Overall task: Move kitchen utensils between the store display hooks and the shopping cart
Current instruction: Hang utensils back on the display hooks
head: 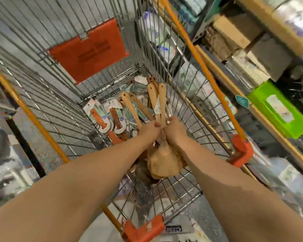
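Observation:
Both my arms reach down into the wire shopping cart (63, 109). My left hand (150, 129) and my right hand (174, 131) meet side by side and grip a bunch of wooden spoons (160, 100) by the middle of their handles. The handle ends point away from me and the spoon bowls (163, 165) hang below my wrists. More packaged utensils (112, 116) with orange handles and card labels lie on the cart floor to the left of my hands. No display hooks are in sight.
An orange flap (89, 49) hangs on the cart's far wall. Orange corner bumpers (241, 151) cap the near rim. Store shelves (262, 95) with boxes and a green box (278, 110) run along the right side, close to the cart.

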`<state>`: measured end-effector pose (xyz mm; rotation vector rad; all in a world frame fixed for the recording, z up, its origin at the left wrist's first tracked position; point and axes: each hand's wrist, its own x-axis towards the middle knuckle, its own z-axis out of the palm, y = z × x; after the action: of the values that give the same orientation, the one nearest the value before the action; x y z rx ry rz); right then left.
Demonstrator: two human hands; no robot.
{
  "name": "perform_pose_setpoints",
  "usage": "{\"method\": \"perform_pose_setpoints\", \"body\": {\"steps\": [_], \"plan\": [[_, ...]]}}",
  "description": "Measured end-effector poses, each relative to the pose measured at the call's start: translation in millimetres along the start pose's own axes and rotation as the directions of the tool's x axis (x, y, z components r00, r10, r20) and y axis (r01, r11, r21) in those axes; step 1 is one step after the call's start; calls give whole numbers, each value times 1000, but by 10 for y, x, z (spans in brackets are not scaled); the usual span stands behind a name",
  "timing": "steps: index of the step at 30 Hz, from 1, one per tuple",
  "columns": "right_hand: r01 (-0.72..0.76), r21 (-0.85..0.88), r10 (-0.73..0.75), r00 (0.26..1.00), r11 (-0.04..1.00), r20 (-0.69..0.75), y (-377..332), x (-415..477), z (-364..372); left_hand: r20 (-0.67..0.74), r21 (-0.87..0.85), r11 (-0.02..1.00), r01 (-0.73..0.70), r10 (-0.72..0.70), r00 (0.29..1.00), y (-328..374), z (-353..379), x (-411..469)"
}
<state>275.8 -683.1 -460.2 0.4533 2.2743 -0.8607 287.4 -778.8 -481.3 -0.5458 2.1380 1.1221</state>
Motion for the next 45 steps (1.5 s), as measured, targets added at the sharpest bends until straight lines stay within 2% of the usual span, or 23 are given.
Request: {"method": "perform_pose_setpoints", "body": {"steps": [3,6,10,14,19,27,31,36,41,45], "plan": [[58,9,-57,994,998,-92,-114,-332,-129,-35,60,985,-164,167,985,178,-103,-302],[137,22,-129,970,990,-206,-217,-794,-328,-98,262,902,-342,378,921,436,-256,-742],[297,73,-241,876,952,-417,-266,-1517,-852,-144,387,722,-573,661,736,974,-405,-1435],[317,-28,-265,738,948,-620,2,-2295,-1662,-39,472,479,-740,850,525,1733,-162,-2094],[213,-81,-190,565,974,-803,832,-3180,-2698,30,449,179,-876,976,215,2725,720,-2921],[68,-74,-94,348,995,-933,2539,-4239,-4234,133,373,-100,-922,990,-53,4041,2529,-4213],[24,-67,-71,255,997,-964,3104,-4509,-4904,180,400,-163,-902,979,-97,4535,3137,-4601],[-26,-83,-77,200,996,-977,3536,-4399,-5623,234,391,-242,-888,959,-158,5212,3654,-4556],[-18,-93,-88,179,995,-980,3708,-4033,-6368,212,400,-254,-881,960,-181,6037,3996,-4270],[-28,-75,-67,211,997,-975,3779,-3754,-6936,193,380,-249,-891,963,-187,6716,4150,-4094]]}}
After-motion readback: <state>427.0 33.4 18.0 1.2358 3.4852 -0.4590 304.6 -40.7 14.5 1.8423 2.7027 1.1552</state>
